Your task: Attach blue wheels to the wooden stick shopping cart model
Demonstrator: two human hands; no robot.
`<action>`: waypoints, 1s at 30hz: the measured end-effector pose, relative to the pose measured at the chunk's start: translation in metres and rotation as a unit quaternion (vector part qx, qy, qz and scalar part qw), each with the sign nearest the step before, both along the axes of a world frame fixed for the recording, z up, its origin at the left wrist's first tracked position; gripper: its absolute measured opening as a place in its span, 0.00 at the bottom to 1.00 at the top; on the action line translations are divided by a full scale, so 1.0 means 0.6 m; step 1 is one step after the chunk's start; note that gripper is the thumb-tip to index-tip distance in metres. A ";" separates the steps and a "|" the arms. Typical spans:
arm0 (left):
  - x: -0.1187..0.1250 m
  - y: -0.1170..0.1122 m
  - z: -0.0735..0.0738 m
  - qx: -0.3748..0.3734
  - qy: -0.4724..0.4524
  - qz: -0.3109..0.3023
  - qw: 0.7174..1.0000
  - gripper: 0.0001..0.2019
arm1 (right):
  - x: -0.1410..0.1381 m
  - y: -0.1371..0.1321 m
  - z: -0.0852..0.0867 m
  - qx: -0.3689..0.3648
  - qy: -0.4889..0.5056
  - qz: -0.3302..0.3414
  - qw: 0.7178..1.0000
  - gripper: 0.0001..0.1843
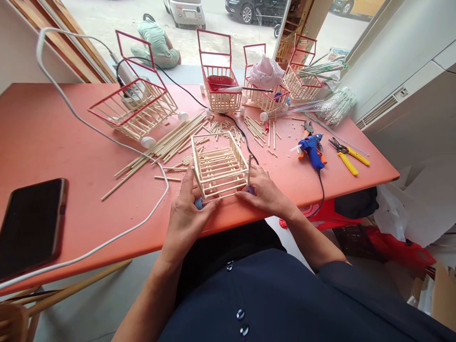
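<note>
A small cart frame made of thin wooden sticks (221, 165) stands near the table's front edge, between my two hands. My left hand (190, 209) grips its near left corner, thumb along the lower front. On the right, my right hand (263, 190) closes on the near right corner, beside an upright stick. A blue bit shows at my left fingers and a purple bit at my right; what they are is partly hidden. Loose cut sticks (178, 137) lie behind the frame, long ones to the left and short ones in the middle.
Several stick carts with red rims (223, 102) line the table's back. At right lie a blue glue gun (312, 149), yellow-handled pliers (347, 156) and bundled clear sticks (337, 107). A phone (32, 225) and a white cable (156, 209) are at left. Outside sits a person (158, 45).
</note>
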State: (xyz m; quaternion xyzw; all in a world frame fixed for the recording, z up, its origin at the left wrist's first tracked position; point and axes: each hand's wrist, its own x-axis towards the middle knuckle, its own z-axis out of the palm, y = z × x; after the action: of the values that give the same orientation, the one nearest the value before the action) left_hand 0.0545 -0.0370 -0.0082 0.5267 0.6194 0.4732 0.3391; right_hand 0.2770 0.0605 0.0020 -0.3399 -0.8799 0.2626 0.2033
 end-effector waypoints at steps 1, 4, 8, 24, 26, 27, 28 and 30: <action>0.000 0.000 0.000 -0.001 0.003 0.000 1.000 0.45 | 0.000 0.000 0.000 -0.001 -0.001 0.000 1.000 0.12; 0.000 0.000 0.001 -0.002 0.002 -0.001 1.000 0.45 | 0.001 -0.001 0.001 -0.002 0.000 0.000 1.000 0.11; 0.001 0.000 0.001 0.004 -0.017 0.002 1.000 0.45 | 0.001 -0.002 0.001 0.000 0.005 0.005 1.000 0.10; 0.002 0.000 0.002 -0.001 -0.025 0.006 1.000 0.46 | 0.000 -0.001 0.000 0.006 0.010 0.014 1.000 0.12; 0.002 0.000 0.001 -0.001 -0.028 0.003 1.000 0.46 | 0.000 -0.001 -0.001 0.005 0.011 0.012 1.000 0.12; 0.002 -0.001 0.001 -0.003 -0.028 0.002 1.000 0.46 | 0.000 -0.001 -0.001 0.004 0.011 0.010 1.000 0.12; 0.002 -0.001 0.001 -0.004 -0.026 0.001 1.000 0.45 | 0.000 -0.001 -0.001 0.004 0.010 0.008 1.000 0.12; 0.002 -0.001 0.001 -0.006 -0.024 0.001 1.000 0.44 | -0.001 -0.002 -0.001 0.004 0.009 0.006 1.000 0.11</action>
State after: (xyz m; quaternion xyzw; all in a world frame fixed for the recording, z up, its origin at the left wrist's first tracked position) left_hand 0.0556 -0.0375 -0.0076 0.5127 0.6144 0.4823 0.3564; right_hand 0.2766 0.0594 0.0012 -0.3316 -0.8811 0.2630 0.2109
